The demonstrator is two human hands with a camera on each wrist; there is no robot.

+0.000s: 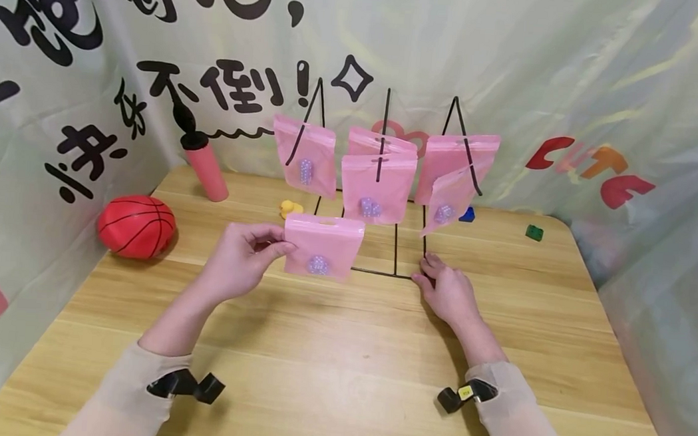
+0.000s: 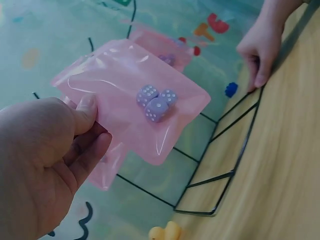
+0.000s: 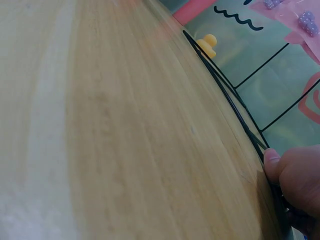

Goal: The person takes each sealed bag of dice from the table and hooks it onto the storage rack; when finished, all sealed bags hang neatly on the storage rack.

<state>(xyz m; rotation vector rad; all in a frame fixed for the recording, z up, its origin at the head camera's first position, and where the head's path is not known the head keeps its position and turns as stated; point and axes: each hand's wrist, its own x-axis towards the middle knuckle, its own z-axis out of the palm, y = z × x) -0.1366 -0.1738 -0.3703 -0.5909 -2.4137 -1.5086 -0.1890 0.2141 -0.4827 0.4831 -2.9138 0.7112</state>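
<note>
My left hand (image 1: 241, 258) pinches the left edge of a pink zip bag (image 1: 324, 233) between thumb and fingers, holding it up before the rack. Through the film in the left wrist view show purple dice (image 2: 157, 106) with white dots. A black wire display rack (image 1: 395, 251) stands on the table with more pink bags of dice on its arms: one bag (image 1: 323, 146) on the left arm, two on the middle, two on the right. My right hand (image 1: 449, 294) grips the front right corner of the rack's base, thumb (image 3: 272, 162) against the wire.
A red basketball-patterned ball (image 1: 137, 226) and a pink hand pump (image 1: 206, 169) stand at the table's left. A yellow rubber duck (image 1: 291, 208) sits by the rack, and a blue block (image 1: 468, 215) and green block (image 1: 534, 233) lie to its right. Printed cloth hangs around the table.
</note>
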